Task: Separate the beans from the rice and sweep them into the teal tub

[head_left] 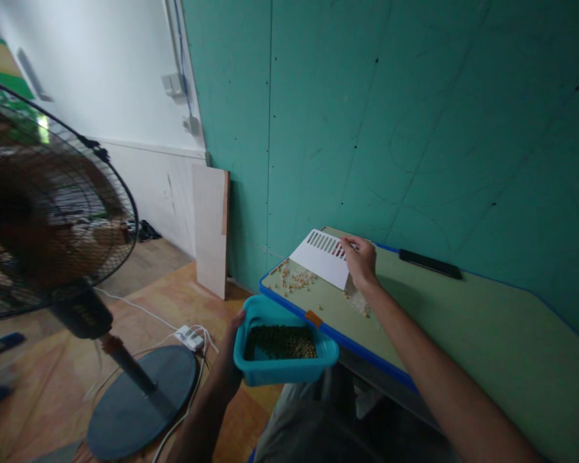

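Observation:
My left hand [230,360] grips the left end of a blue plastic tub [289,372] just below the table's front edge. Inside the tub lie small dark green beans [280,341] and some yellowish grains [305,348] toward the right. My right hand [359,258] pinches the slotted end of a white plastic scraper-like sheet [321,265], tilted over the tabletop. Yellow kernels [292,276] and whitish grains lie scattered left of the sheet. Another small heap of pale grains [359,302] sits beneath my right wrist.
The pale green table [463,334] has a blue rim; a black bar-shaped object [429,263] lies at its back edge by the green wall. To the left stand a floor fan [80,308], a power strip [190,337] with white cords, and a leaning board [211,231].

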### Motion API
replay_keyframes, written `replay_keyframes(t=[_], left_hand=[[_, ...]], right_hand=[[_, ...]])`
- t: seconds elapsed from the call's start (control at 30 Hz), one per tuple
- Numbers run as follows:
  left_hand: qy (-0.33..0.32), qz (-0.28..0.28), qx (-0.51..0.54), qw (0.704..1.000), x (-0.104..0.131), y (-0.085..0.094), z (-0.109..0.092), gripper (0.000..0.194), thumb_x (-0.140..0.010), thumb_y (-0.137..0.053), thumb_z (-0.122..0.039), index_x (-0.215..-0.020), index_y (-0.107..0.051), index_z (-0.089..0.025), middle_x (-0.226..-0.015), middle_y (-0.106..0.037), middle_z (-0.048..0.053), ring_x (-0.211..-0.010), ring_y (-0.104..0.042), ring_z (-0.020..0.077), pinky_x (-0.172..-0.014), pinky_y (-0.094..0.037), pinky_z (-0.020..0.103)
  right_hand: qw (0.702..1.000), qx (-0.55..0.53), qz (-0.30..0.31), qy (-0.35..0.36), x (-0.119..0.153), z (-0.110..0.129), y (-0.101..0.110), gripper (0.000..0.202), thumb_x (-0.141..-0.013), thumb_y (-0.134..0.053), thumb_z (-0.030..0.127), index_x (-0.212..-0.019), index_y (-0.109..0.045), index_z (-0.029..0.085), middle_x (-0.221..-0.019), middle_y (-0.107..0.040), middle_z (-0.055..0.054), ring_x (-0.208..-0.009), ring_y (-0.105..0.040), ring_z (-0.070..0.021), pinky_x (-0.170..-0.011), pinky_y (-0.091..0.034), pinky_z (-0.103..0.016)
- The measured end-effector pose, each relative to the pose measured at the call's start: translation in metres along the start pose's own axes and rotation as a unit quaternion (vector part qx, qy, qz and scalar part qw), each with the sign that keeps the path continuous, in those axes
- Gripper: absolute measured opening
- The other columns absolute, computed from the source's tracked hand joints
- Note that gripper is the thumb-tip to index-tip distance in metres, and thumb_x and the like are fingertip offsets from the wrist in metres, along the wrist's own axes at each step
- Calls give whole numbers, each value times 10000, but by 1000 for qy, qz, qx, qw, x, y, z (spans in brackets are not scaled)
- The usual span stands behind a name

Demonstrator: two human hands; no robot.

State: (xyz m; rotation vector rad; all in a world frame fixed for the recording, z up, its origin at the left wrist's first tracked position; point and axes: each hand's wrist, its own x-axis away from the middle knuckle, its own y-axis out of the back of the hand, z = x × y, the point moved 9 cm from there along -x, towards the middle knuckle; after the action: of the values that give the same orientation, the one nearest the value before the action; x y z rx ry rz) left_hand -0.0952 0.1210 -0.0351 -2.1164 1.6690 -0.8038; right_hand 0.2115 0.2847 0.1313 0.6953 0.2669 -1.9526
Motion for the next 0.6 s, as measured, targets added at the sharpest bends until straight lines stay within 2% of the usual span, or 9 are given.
replay_keyframes(t=[0.17, 0.4, 0.6], left_hand=[[36, 29, 6, 999, -1, -4, 8, 449, -806, -709, -583, -982, -772, -174, -872, -839, 46, -983, -771, 308, -939, -558, 415], [20, 39, 6, 999, -1, -6, 5, 464, -823, -703, -569, -1072, -767, -184, -937, -843, 35, -1027, -759, 300, -961, -542, 398], [6, 31, -5, 999, -1, -2, 2, 409, -810, -714, -574, -938, -785, -193, -844, -837, 17, -986, -765, 290, -938, -545, 374]], right_hand=[[1000, 8, 14, 9, 1, 2, -5, 282, -792, -619, 410, -854, -747, 167, -872, -754, -116, -789, -689, -237, -736, -507, -359], [1000, 7, 20, 16, 2, 2, -7, 273, -797, -609, 392, -861, -753, 170, -892, -760, -118, -824, -695, -251, -752, -508, -371], [1000, -1, 23, 8, 2, 1, -7, 273, -785, -619, 391, -856, -754, 165, -873, -758, -115, -800, -690, -245, -733, -500, -361]])
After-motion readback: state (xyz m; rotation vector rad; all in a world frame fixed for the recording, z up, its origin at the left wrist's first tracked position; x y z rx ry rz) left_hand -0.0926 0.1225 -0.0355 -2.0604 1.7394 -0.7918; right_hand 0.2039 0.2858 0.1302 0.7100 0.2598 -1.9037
